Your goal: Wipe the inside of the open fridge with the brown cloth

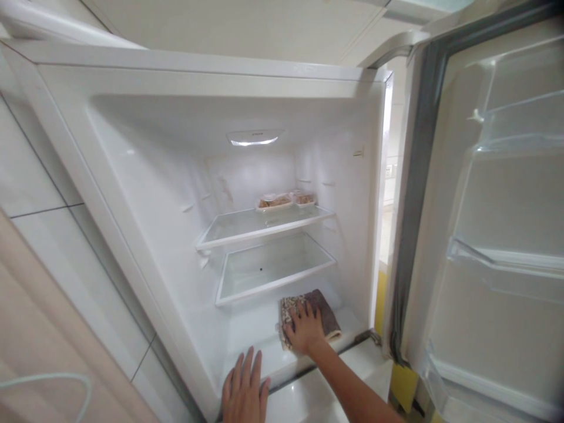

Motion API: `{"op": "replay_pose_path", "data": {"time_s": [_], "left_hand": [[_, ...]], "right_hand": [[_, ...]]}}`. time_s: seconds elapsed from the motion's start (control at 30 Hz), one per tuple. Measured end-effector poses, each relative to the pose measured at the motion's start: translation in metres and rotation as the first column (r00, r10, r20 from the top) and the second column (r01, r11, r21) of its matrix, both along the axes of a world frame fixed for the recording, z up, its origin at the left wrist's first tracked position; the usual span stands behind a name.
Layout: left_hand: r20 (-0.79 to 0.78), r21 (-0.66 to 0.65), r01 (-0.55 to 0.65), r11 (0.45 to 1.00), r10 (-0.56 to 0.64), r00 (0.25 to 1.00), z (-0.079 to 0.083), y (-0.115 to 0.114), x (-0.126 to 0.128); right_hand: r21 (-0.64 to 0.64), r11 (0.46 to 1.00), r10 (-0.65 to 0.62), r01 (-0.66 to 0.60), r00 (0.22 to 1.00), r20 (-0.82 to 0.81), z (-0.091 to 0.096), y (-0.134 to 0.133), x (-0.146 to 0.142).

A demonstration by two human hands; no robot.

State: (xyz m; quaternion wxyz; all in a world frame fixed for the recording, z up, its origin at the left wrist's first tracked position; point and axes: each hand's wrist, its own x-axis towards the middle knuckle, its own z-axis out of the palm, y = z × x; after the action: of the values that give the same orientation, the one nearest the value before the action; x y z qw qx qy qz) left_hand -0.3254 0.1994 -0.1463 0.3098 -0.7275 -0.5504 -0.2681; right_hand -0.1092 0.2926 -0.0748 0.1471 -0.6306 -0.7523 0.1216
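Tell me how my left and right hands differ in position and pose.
Your right hand lies on the folded brown cloth, while your left hand is apart from it, by the fridge's front edge. The right hand's forearm shows; the left hand is cut off by the picture's lower edge. Both hands are bare, with their backs toward the camera.

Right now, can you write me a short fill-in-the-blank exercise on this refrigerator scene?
1. The hand on the folded brown cloth is the ____ one.
2. The packaged food trays sit on the ____ of two clear shelves.
3. Between open and shut, the refrigerator door is ____.

Missing words: right; upper; open.
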Motion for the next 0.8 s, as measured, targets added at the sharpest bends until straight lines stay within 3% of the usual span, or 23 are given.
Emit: {"op": "replay_pose_path", "data": {"time_s": [0.13,0.33,0.43,0.53,0.63,0.8], "left_hand": [[-0.009,0.021,0.031,0.999,-0.031,0.999,0.0,0.0,-0.001],[-0.053,0.042,0.02,0.999,-0.018,0.998,0.001,-0.001,-0.004],[-0.051,0.018,0.017,1.0,-0.016,0.999,0.0,-0.002,-0.005],[-0.062,0.003,-0.006,1.0,0.006,0.998,0.0,-0.002,-0.006],[-0.077,0.031,-0.01,0.999,0.013,0.997,-0.003,-0.001,-0.007],[-0.012,0.02,-0.026,0.999,0.026,1.0,-0.022,0.006,-0.003]], "right_hand": [[0.003,0.984,0.176,-0.176,0.983,-0.055,0.005,-0.012,-0.023],[-0.035,0.95,0.307,-0.31,0.949,-0.078,0.005,-0.009,-0.008],[-0.021,0.971,0.238,-0.239,0.97,-0.043,0.0,-0.001,0.005],[-0.007,0.998,0.058,-0.058,0.998,-0.002,-0.006,0.007,0.028],[0.008,0.993,-0.12,0.12,0.991,0.063,-0.012,0.014,0.059],[0.08,0.991,-0.118,0.11,0.988,0.105,-0.023,0.029,0.081]]}}
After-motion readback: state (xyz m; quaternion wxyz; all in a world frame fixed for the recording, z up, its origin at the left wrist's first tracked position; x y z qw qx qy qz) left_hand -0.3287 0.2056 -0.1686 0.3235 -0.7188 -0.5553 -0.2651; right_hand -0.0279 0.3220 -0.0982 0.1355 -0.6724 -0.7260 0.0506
